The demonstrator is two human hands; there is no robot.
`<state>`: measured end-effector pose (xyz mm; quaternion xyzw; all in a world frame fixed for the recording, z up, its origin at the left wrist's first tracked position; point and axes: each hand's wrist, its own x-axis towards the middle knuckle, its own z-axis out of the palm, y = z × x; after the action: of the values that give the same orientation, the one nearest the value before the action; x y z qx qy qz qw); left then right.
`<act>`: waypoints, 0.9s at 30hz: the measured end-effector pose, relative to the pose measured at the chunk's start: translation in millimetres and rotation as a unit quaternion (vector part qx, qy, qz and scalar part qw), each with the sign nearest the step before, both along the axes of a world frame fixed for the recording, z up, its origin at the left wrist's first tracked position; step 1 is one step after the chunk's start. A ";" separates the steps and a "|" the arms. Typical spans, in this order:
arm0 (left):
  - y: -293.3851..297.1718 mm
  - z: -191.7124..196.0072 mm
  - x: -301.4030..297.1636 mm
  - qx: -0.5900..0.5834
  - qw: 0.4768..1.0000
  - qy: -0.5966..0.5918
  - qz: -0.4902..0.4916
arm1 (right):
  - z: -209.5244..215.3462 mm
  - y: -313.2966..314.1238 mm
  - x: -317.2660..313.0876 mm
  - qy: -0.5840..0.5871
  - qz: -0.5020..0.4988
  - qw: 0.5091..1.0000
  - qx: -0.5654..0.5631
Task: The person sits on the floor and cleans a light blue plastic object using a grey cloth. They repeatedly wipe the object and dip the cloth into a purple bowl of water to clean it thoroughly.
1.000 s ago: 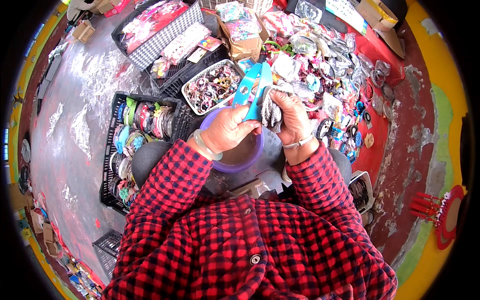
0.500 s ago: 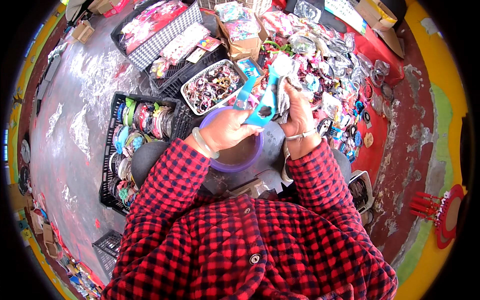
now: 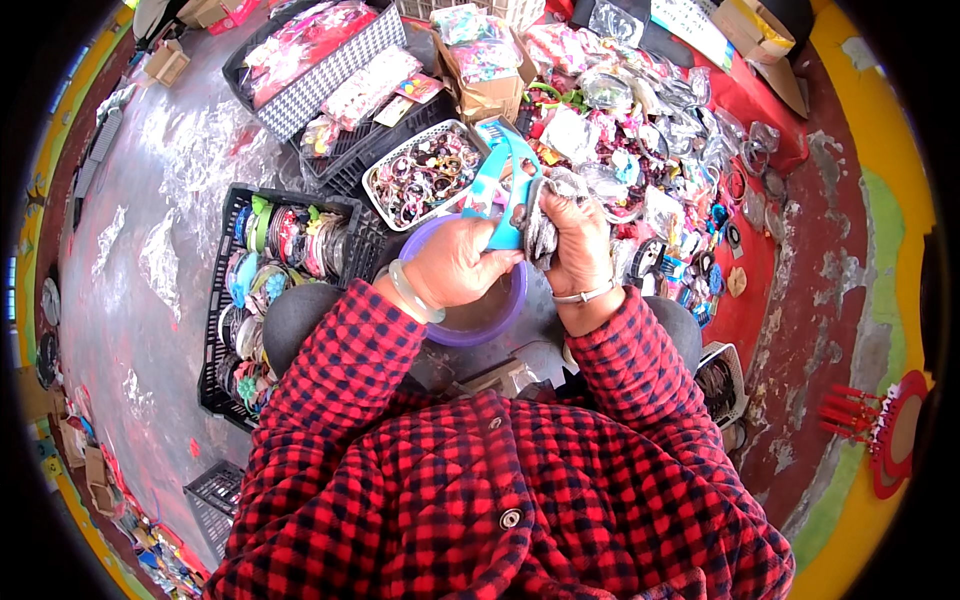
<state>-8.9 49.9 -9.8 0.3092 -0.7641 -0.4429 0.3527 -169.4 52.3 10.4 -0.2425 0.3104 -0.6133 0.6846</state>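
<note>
My left hand (image 3: 452,264) pinches the lower end of a bright blue looped band (image 3: 511,214), flat and bent over, with dark oval spots or cut-outs. My right hand (image 3: 580,245) is closed round a crumpled grey cloth (image 3: 541,232), which presses against the band's right side. Both hands are held above a purple basin (image 3: 522,303) between my knees. Murky liquid seems to show inside it, though my hands cover part of it.
At left stands a black crate (image 3: 212,345) of headbands. A white basket (image 3: 374,198) of hair ties lies ahead, beside a cardboard box (image 3: 492,97) and a grey patterned basket (image 3: 335,75). Bagged accessories (image 3: 660,140) heap on red cloth (image 3: 752,290) at right.
My right hand and the grey cloth have moved left and slightly down along the blue band, gathering the cloth closer to my left hand. The band's upper loop has shifted.
</note>
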 end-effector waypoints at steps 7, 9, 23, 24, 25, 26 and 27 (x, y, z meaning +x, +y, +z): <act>-2.7 0.4 0.8 0.060 0.994 0.092 0.001 | 18.0 -2.6 -5.4 -0.027 0.088 0.995 0.022; -3.4 0.0 2.0 0.084 0.991 0.105 0.004 | 25.6 -0.2 -5.0 -0.004 0.115 0.993 -0.009; -1.4 -0.7 -1.0 0.107 0.989 0.102 -0.012 | 3.3 -11.0 -5.1 0.028 -0.004 0.995 0.098; -4.0 2.6 -0.5 0.139 0.980 0.142 0.011 | 7.3 -14.5 -9.1 0.037 0.008 0.993 0.110; -6.5 6.8 0.3 0.170 0.968 0.182 0.034 | 12.2 -17.2 -11.2 0.042 0.002 0.993 0.111; -9.2 12.7 3.7 0.200 0.956 0.211 0.036 | 3.7 -21.0 -15.1 0.021 -0.025 0.994 0.105; -13.0 10.0 8.1 0.237 0.939 0.245 0.037 | -1.7 -23.9 -16.8 0.000 -0.051 0.994 0.097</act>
<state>-0.8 36.9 0.2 0.2933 -0.5150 -0.6598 0.4619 -186.3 28.4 8.7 -0.1582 0.3804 -0.6146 0.6727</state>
